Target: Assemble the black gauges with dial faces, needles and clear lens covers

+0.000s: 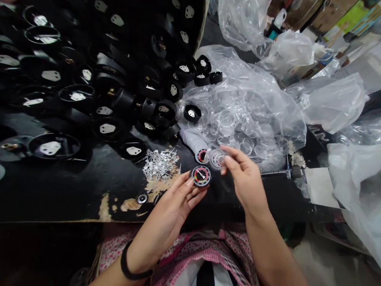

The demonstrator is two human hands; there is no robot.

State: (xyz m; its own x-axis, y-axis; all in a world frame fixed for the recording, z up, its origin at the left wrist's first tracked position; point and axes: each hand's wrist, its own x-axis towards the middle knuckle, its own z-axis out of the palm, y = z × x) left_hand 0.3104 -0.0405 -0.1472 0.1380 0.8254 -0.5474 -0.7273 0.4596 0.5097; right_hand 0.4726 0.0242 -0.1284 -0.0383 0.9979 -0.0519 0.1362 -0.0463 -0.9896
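Over the desk (pixel 77 194), the left hand (pixel 180 194) grasps the gauge (pixel 201 176), dial up, while the right hand (pixel 246 176) pinches a clear lens (pixel 218 158) just beside it, to the gauge's right and slightly forward.

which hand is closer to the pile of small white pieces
Left. The left hand is just to the lower right of the pile; the right hand is farther right.

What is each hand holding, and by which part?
Left hand: a dial gauge, by its rim. Right hand: a clear round cover, by its edge.
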